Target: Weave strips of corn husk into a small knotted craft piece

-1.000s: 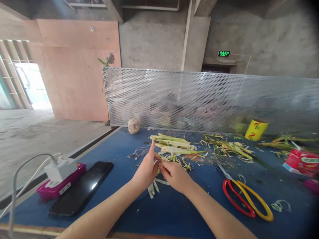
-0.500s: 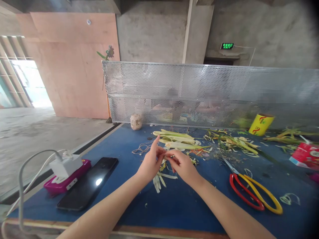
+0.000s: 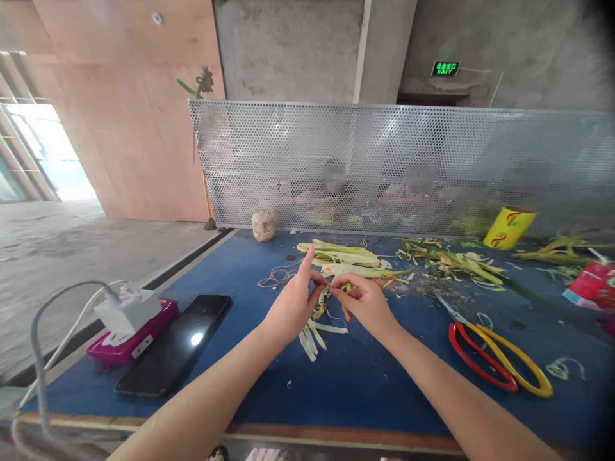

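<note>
My left hand (image 3: 292, 306) and my right hand (image 3: 365, 306) meet over the middle of the table. Both pinch with thumb and fingertips at the top of a small bundle of plant strips (image 3: 311, 338). Its pale, flat strips fan out below my hands, with crumpled yellow-green pieces above them; whether the strips hang or rest on the table I cannot tell. The left index finger points upward. A thin thread (image 3: 336, 317) curves below the fingertips. Just beyond my hands lie long pale green stalks (image 3: 348, 256). The exact spot of the grip is mostly hidden by my fingers.
Scissors (image 3: 494, 355) with red and yellow handles lie at right. A phone (image 3: 175, 346) and purple power strip (image 3: 132, 336) are at left. Loose string (image 3: 277, 276), plant scraps (image 3: 461, 266), a yellow roll (image 3: 509, 228) and a red carton (image 3: 593, 285) lie farther back, before a perforated metal screen (image 3: 288, 153).
The view has tilted down and shifted slightly. My hands have drawn slightly apart at the fingertips, still pinching, and more of the yellow-green pieces and a thread show between them.
</note>
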A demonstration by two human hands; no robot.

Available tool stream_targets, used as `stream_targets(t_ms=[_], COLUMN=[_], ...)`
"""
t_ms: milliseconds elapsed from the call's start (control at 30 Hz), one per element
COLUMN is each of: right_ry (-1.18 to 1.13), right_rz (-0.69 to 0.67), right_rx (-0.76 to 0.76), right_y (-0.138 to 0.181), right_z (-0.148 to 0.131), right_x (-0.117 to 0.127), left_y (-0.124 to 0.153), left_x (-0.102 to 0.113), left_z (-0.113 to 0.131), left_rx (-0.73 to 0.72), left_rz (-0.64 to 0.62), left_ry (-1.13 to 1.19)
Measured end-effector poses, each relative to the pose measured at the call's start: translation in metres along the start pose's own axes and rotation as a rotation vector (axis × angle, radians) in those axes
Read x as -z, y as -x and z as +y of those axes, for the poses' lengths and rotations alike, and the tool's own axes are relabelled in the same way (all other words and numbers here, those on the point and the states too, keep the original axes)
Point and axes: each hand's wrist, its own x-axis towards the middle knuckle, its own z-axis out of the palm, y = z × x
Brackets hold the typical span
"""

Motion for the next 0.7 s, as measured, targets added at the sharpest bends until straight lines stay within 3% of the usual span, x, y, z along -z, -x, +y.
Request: stream_targets(t_ms=[167, 400, 533, 700], right_ry=[-0.296, -0.355, -0.350, -0.341], right_rz=[-0.118, -0.292, -0.379, -0.446], right_rx=[-0.117, -0.138, -0.135, -0.142], right_y=[-0.002, -0.005, -0.005, -0.004], right_z=[-0.004, -0.012, -0.014, -0.015], right_x=[0.006, 0.019, 0.027, 0.033], left_y=[-0.002, -0.014, -0.022, -0.024], left_x=[0.012, 0.029, 0.028, 0.027], left_z=[-0.003, 0.008, 0.018, 0.024], left_rx=[-0.393, -0.869, -0.999, -1.021], left_rz=[0.022, 0.013, -0.017, -0.068], left_ry=[-0.258, -0.306, -0.277, -0.241])
